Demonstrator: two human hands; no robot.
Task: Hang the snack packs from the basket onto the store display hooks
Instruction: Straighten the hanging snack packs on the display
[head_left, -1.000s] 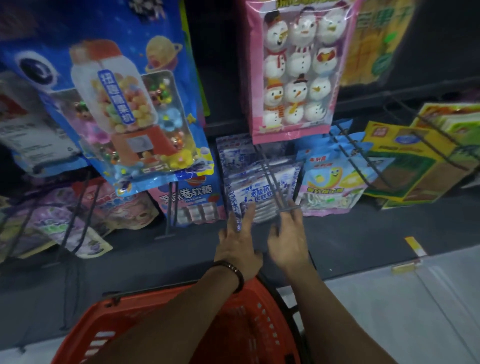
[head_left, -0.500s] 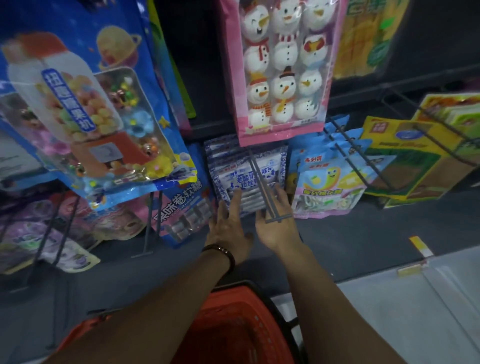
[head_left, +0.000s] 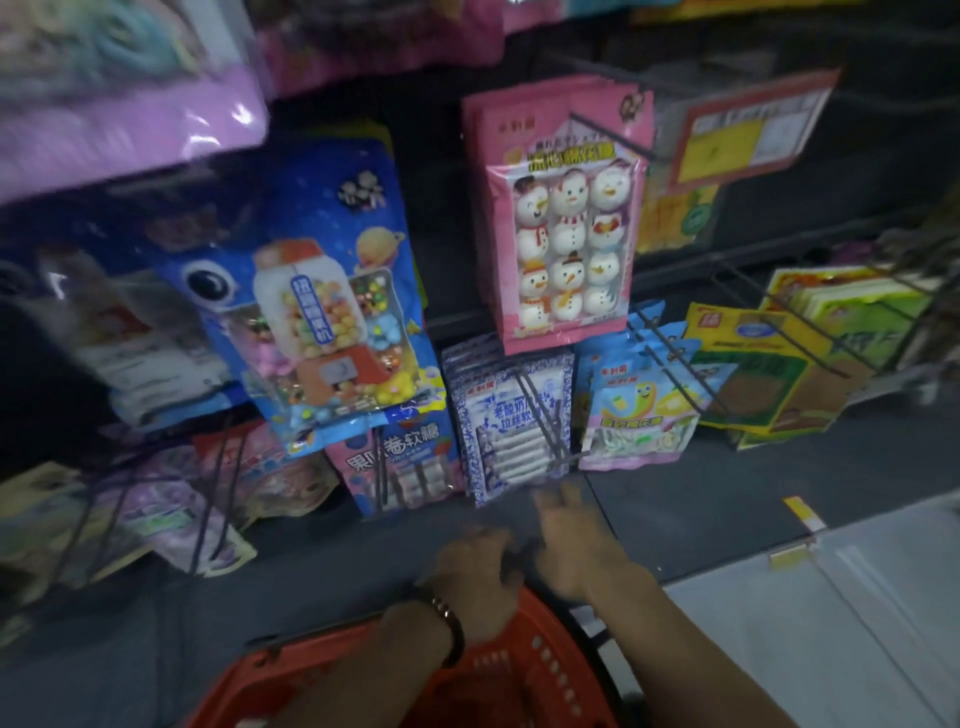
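Left hand (head_left: 475, 569) and right hand (head_left: 576, 543) hovered, blurred, over the red basket (head_left: 537, 675), just below the blue-and-white snack packs (head_left: 493, 421) on their wire hook (head_left: 542, 415).

The one head view looks from above and behind the red basket (head_left: 519, 670), facing forward and down across its far rim toward the display hooks (head_left: 541, 415), near enough that both forearms enter from the bottom edge. The left hand (head_left: 475, 571) and right hand (head_left: 576, 545) lie at that rim, the hanging snack packs (head_left: 493, 436) fill the frame above the basket, and a pale surface (head_left: 831, 623) lies to its right; the wide lens blurs the outer edges.
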